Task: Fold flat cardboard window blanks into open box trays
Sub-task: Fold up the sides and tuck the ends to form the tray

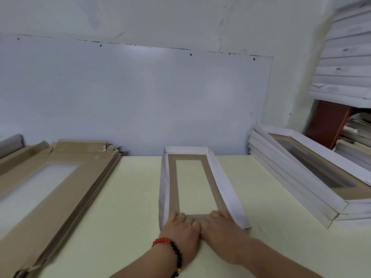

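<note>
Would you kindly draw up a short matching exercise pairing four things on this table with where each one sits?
Things:
1. stack of flat blanks
2. tray being folded
3. pile of finished trays
4. bead bracelet

Places:
A. on the left wrist
B. right side of the table
C. middle, under both hands
D. left side of the table

Pairs: 1-D, 2-C, 3-B, 4-A

Counter (124, 207): pale yellow-green. Tray (218, 177): white walls, brown inner frame. Blank stack (60, 177): kraft brown. Finished trays (313, 177): white. Bracelet (172, 249): red and black beads. Wall panel (140, 97): pale blue-grey.
</note>
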The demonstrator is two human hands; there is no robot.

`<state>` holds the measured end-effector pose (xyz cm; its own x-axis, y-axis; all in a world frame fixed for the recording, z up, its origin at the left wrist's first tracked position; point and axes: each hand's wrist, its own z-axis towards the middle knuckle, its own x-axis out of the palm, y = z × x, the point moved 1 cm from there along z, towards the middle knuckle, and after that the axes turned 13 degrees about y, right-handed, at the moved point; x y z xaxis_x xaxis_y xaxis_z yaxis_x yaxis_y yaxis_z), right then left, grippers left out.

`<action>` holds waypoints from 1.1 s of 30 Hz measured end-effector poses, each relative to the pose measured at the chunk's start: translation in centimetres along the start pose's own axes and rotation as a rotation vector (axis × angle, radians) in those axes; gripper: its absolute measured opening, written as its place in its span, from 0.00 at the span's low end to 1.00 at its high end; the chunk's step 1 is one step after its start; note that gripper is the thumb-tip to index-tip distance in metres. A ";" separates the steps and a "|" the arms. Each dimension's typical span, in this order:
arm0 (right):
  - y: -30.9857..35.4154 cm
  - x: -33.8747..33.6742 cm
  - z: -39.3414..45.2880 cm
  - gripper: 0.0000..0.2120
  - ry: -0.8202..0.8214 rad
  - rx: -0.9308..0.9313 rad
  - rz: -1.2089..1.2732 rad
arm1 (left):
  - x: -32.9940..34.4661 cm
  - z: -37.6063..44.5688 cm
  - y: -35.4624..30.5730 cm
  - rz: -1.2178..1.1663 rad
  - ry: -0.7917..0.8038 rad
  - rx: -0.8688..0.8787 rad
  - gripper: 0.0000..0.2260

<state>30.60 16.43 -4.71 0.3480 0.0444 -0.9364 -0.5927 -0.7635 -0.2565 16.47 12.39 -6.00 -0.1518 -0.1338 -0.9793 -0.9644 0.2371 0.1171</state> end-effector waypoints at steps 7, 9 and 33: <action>-0.9 1.0 0.4 0.12 0.011 -0.007 -0.004 | -0.5 -0.7 3.0 0.139 0.106 0.063 0.13; -0.7 0.8 0.4 0.12 0.007 -0.003 0.014 | -0.7 -1.0 4.3 0.147 0.163 0.076 0.17; -0.5 -0.1 0.9 0.10 0.040 -0.081 0.075 | -1.2 0.6 9.2 0.360 0.058 0.414 0.19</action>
<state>30.23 17.36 -4.69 0.3347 -0.0389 -0.9415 -0.5579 -0.8134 -0.1647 7.92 15.27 -3.80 -0.4798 -0.0245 -0.8771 -0.6850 0.6351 0.3570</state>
